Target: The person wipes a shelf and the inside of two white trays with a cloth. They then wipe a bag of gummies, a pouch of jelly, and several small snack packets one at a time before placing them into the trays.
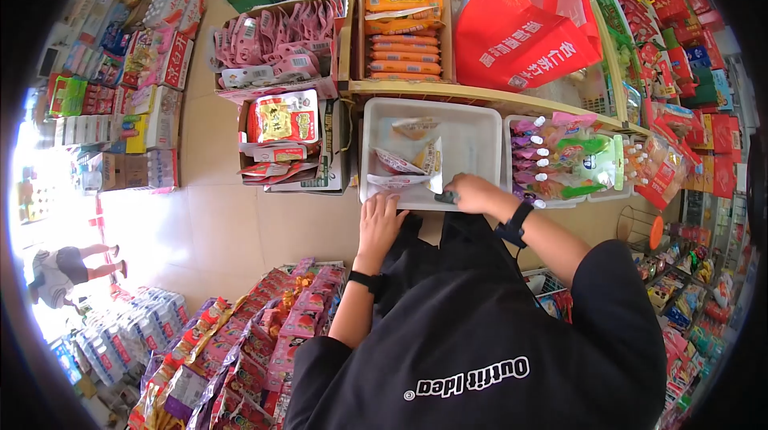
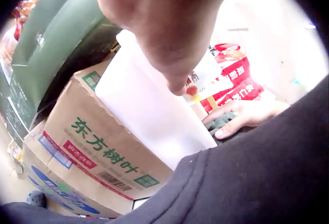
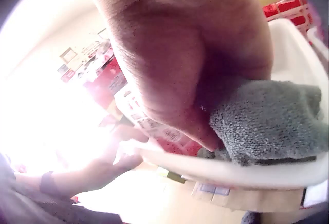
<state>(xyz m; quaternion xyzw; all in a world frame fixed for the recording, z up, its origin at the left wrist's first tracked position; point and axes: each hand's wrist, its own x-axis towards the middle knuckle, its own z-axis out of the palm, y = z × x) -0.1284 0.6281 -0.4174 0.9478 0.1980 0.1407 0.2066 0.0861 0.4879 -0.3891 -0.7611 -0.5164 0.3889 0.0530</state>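
Note:
A white plastic bin has several small snack packets lying in its left and middle part. My right hand grips a grey-green terry cloth at the bin's near rim, towards the right. In the right wrist view the cloth lies bunched over the rim, below the palm. My left hand holds the near left part of the rim, fingers bent over its edge. The left wrist view shows that hand large and blurred above the bin wall, partly hiding the packets.
Under the bin stands a cardboard carton with green lettering. Boxes of red pouches sit to the left, purple-capped pouches to the right. Behind are orange-wrapped packs and a red bag. Another person is at far left.

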